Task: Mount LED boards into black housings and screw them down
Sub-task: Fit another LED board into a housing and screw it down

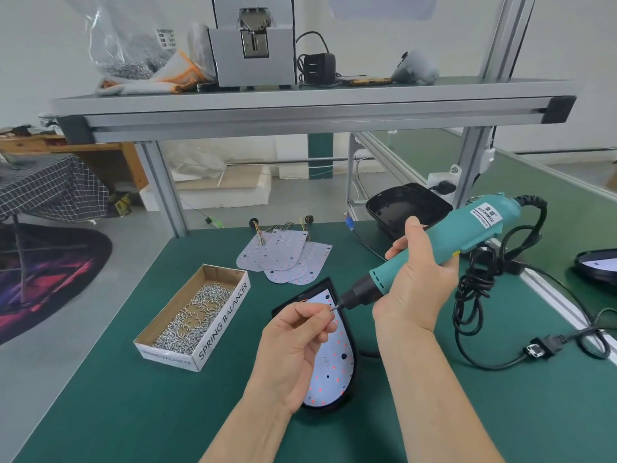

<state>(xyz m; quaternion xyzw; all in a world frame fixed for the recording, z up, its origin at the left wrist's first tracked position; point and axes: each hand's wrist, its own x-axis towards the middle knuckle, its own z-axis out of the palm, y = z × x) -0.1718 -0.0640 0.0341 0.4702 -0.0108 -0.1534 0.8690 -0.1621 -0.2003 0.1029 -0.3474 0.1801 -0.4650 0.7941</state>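
Head view — one screwdriver (pixel 484 218), one screw box (pixel 223 315), three loose boards (pixel 283 255).

"SPRING BALANCER" on screw box (pixel 224 320), "KEENWISE" on driver (pixel 444 248)

The left grip (pixel 300 335) rises from the bare left forearm (pixel 247 426) with the back of the hand showing. Thumb and forefinger pinch a small screw (pixel 332 309) at their tips, and the other fingers are curled beneath. The right grip (pixel 422 279), up and to the right of the left grip and apart from it, wraps round the body of a teal screwdriver (pixel 474 232), thumb raised along it, above the bare right forearm (pixel 430 396).
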